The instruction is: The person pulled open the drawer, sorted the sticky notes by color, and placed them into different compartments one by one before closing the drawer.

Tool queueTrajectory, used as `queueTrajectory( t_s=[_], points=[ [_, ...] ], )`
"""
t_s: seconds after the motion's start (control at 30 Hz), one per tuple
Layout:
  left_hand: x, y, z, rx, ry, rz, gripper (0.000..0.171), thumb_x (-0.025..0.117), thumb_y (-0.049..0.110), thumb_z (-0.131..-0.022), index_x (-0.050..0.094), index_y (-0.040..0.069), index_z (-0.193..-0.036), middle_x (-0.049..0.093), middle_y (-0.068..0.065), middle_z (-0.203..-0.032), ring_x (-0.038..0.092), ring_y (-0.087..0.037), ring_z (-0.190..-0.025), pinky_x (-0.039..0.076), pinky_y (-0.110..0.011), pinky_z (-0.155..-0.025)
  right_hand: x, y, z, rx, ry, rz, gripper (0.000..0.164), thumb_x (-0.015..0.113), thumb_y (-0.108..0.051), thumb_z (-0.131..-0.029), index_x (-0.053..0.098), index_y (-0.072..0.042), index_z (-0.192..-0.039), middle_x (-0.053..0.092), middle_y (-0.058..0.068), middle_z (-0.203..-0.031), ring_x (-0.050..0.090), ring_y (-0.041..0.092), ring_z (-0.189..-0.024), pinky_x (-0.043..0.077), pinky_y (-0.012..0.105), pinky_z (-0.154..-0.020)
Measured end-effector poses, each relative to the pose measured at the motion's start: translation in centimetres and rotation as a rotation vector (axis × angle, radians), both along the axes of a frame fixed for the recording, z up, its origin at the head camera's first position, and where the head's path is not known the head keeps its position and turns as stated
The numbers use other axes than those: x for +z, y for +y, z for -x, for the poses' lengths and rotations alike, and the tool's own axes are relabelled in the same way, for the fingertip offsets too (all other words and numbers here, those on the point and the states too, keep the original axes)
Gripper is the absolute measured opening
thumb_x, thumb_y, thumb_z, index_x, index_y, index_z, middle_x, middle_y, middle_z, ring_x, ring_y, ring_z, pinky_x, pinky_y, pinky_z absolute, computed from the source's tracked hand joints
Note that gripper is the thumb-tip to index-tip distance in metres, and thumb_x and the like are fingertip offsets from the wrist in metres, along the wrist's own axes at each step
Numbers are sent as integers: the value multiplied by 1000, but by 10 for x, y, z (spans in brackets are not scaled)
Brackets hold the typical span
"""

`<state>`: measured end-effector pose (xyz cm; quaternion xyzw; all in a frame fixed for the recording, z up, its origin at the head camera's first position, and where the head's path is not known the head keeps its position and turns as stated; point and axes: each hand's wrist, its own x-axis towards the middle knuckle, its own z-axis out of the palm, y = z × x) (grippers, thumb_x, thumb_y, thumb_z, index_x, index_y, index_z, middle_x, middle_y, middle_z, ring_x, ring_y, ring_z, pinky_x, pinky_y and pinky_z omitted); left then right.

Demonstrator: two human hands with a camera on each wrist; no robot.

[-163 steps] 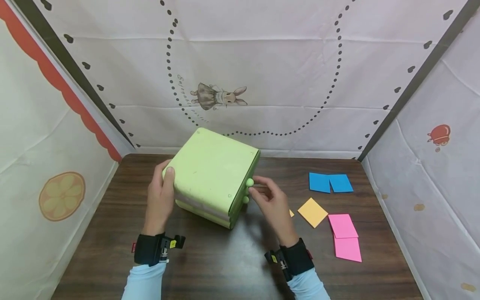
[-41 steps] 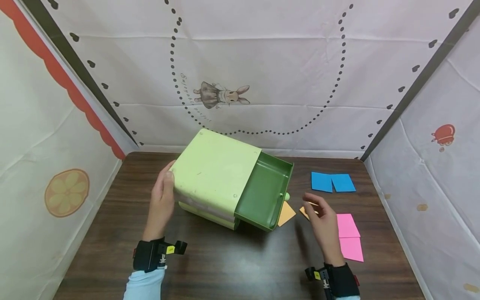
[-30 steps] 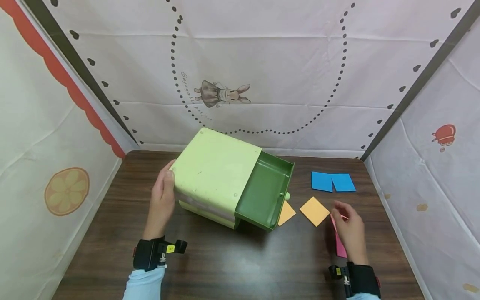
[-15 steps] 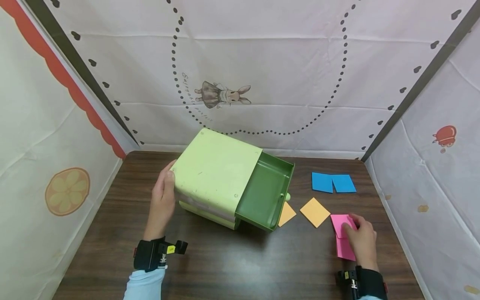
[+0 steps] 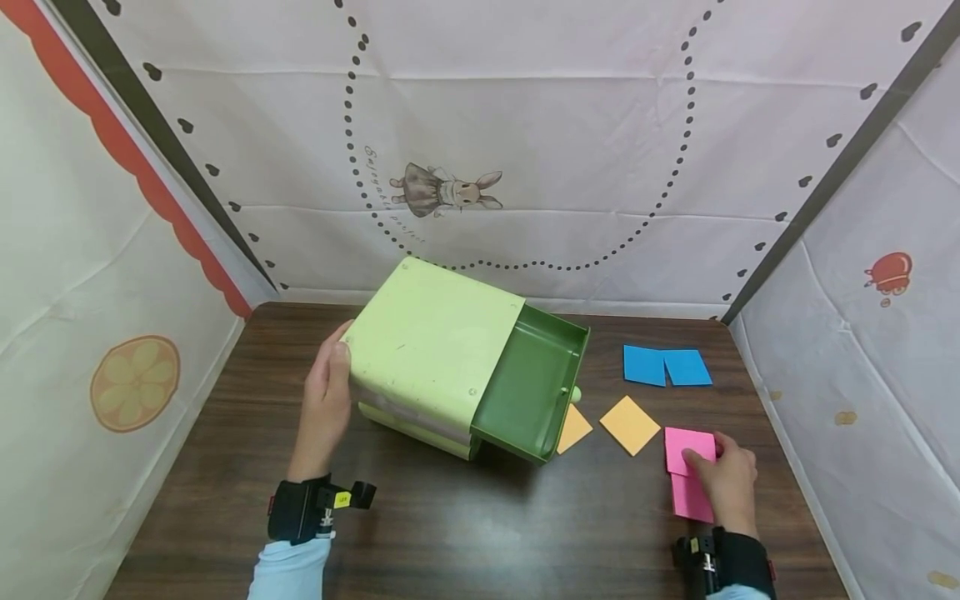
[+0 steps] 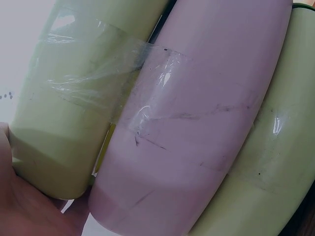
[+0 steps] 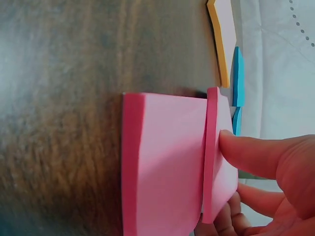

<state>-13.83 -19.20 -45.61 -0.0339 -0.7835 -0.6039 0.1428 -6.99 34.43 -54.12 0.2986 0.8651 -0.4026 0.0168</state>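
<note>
Dark tabletop [image 5: 450,542], 2 thick pink notepads [image 5: 688,493]

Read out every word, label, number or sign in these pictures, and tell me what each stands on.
Curved lettering on the back cloth: too blurred to read surely.
Yellow label on the left wrist gear: too small to read.
Yellow mark on the right wrist gear: too small to read.
Pink squares, green box: no writing visible.
</note>
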Motion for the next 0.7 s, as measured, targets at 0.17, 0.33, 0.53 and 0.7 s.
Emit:
queueTrajectory(
  t_s=[0.17,0.33,0.53,0.7],
  points=[
    [0,0,0,5,0,-1,53,37,41,-117,44,15,-163,47,1,-162,41,-19,-149,35,-40,-123,0,-3,2,-45,54,-23,66,68,-15,-105,37,10,-157,39,37,-142,37,54,-129,37,68,-107],
    [-1,0,-1,10,-13,3,52,36,43,-117,45,19,-163,46,2,-163,41,-18,-149,35,-43,-123,4,-9,2,-42,146,-41,52,59,-10,-108,44,7,-155,43,32,-140,45,48,-124,48,60,-97],
    [-2,0,-1,6,-3,-2,51,37,41,-117,45,20,-163,47,1,-162,41,-18,-148,36,-38,-122,16,-16,3,2,249,-89,42,57,-13,-111,56,2,-150,57,28,-140,56,48,-124,52,58,-94],
    [-1,0,0,2,5,-4,52,37,41,-117,45,18,-163,46,1,-163,41,-18,-149,35,-37,-122,27,-24,5,1,279,-102,44,60,-19,-111,57,-4,-152,64,24,-140,62,43,-125,57,35,-87]
  ],
)
